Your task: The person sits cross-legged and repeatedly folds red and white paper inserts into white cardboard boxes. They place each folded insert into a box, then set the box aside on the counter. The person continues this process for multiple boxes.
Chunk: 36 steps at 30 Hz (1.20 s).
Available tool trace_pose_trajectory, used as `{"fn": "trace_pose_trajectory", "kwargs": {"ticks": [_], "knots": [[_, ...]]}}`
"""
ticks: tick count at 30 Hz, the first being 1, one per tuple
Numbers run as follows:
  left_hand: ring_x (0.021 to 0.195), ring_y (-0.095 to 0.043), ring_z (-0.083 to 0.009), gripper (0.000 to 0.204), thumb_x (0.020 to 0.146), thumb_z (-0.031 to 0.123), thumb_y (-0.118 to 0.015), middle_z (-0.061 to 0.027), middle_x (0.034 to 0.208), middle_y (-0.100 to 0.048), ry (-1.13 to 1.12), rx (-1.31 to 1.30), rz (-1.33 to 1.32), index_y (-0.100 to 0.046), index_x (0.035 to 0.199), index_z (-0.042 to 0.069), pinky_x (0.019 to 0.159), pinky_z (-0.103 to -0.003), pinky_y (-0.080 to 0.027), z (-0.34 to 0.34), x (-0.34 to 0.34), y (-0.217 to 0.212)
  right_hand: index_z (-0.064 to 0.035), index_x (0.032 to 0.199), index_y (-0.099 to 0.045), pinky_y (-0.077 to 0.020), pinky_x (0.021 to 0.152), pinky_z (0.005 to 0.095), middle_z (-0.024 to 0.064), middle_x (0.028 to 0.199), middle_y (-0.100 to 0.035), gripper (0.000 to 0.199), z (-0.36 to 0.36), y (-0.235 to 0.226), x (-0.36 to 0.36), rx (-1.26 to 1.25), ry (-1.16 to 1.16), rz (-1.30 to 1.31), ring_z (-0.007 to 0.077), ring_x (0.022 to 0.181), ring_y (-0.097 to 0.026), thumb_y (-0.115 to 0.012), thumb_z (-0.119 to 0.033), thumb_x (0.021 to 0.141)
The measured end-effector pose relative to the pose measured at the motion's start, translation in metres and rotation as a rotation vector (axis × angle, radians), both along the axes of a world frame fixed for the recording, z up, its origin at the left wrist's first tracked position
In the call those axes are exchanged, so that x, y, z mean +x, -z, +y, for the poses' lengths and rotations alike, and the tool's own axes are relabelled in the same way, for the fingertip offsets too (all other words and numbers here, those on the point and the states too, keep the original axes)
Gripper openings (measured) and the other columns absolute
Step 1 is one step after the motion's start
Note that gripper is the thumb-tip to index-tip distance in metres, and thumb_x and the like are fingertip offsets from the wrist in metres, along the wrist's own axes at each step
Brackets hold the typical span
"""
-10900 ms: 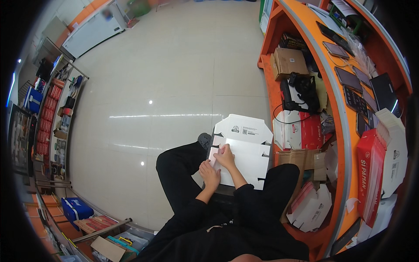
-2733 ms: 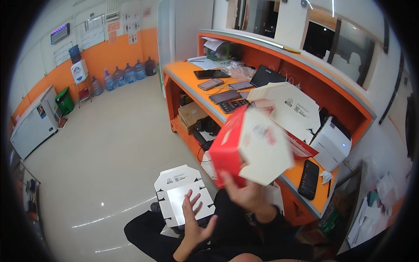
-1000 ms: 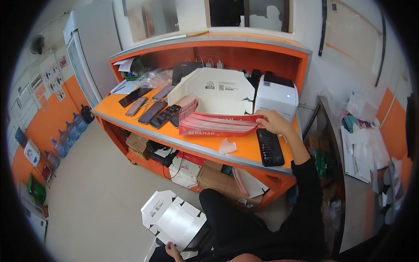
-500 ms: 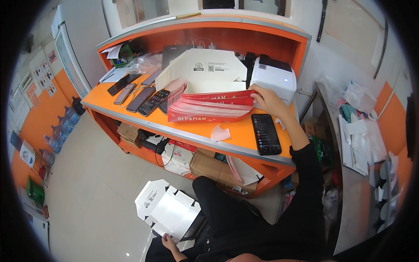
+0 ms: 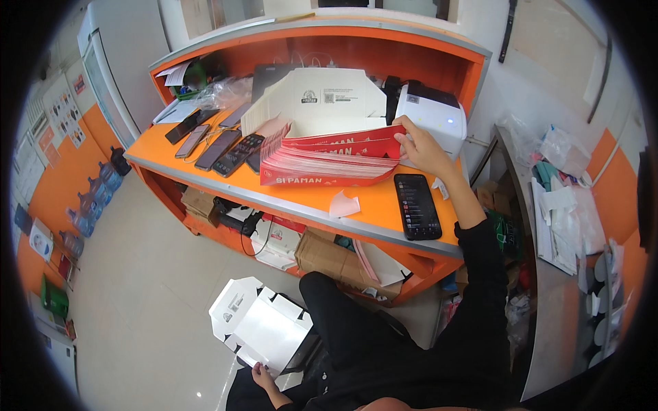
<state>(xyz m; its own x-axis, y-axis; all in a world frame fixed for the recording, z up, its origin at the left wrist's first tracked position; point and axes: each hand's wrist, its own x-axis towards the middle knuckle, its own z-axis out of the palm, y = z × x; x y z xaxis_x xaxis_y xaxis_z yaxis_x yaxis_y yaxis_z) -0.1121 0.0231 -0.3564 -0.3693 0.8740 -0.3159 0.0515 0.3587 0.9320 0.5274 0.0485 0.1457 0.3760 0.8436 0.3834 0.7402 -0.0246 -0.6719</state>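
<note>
Now the orange surface (image 5: 308, 198) is carrying the fanned stack of red flat cartons (image 5: 329, 161), which is lying where it was half a second ago, so the reaching is ending and the picking is beginning. Right hand (image 5: 421, 147) is staying at the stack's right end, fingers pinching the top sheets. Left hand (image 5: 262, 377) is holding the white carton (image 5: 264, 325) low over the floor, fingers closed on its edge.

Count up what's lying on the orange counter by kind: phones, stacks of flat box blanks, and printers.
Phones: 5, four in a row at the left and one black phone near the right hand.
Stacks of red and white flat box blanks: 1.
White printer: 1.
Total: 7.
</note>
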Motion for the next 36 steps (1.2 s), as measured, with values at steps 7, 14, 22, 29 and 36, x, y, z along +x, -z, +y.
{"fn": "trace_pose_trajectory", "kwargs": {"ticks": [7,14,22,29,36], "knots": [[0.077,-0.058,-0.0144,0.023,0.085,0.006,-0.056,-0.0096,0.094,-0.061,0.016,-0.021,0.017,-0.057,0.106,-0.004,0.066,-0.024,-0.047,0.0,0.003,-0.005,-0.0015,0.107,-0.049,-0.0467,0.07,0.028,0.0131,0.089,-0.066,0.033,-0.002,0.012,0.012,0.084,-0.071,-0.144,0.0171,0.078,-0.062,-0.066,-0.02,0.084],[0.075,-0.058,-0.0141,0.023,0.085,0.007,-0.055,-0.0088,0.094,-0.061,0.022,-0.02,0.028,-0.057,0.106,-0.003,0.062,-0.024,-0.045,0.0,0.001,-0.002,-0.0001,0.103,-0.055,-0.0475,0.071,0.0265,0.0089,0.085,-0.066,0.023,0.0,0.017,0.021,0.005,-0.169,0.147,0.013,0.076,-0.062,-0.061,-0.016,0.088],[0.074,-0.059,-0.0143,0.024,0.085,0.009,-0.056,-0.0085,0.094,-0.061,0.026,0.001,0.014,-0.057,0.107,-0.002,0.056,-0.023,-0.043,0.001,0.002,-0.001,-0.003,0.094,-0.059,-0.0488,0.072,0.0298,0.0101,0.087,-0.066,0.018,-0.006,0.008,0.014,-0.011,-0.061,-0.038,0.018,0.077,-0.064,-0.062,-0.019,0.086],[0.081,-0.059,-0.018,0.026,0.081,0.005,-0.056,-0.0118,0.098,-0.06,0.026,0.016,0.009,-0.056,0.106,-0.004,0.069,-0.028,-0.048,-0.001,0.002,-0.004,-0.0055,0.092,-0.066,-0.0485,0.077,0.0333,0.0098,0.096,-0.065,0.018,-0.015,-0.012,-0.01,-0.176,-0.065,-0.301,0.0231,0.084,-0.062,-0.064,-0.02,0.082],[0.111,-0.041,-0.038,0.079,0.068,0.028,-0.071,-0.021,0.127,-0.037,-0.002,-0.357,0.934,-0.034,0.131,-0.002,0.093,-0.045,-0.04,-0.01,0.041,-0.053,0.0016,0.107,-0.06,-0.0444,0.088,0.0388,0.0179,0.103,-0.061,0.039,-0.008,0.009,-0.086,0.013,0.211,-0.462,0.0342,0.095,-0.058,-0.054,-0.032,0.088]]}}
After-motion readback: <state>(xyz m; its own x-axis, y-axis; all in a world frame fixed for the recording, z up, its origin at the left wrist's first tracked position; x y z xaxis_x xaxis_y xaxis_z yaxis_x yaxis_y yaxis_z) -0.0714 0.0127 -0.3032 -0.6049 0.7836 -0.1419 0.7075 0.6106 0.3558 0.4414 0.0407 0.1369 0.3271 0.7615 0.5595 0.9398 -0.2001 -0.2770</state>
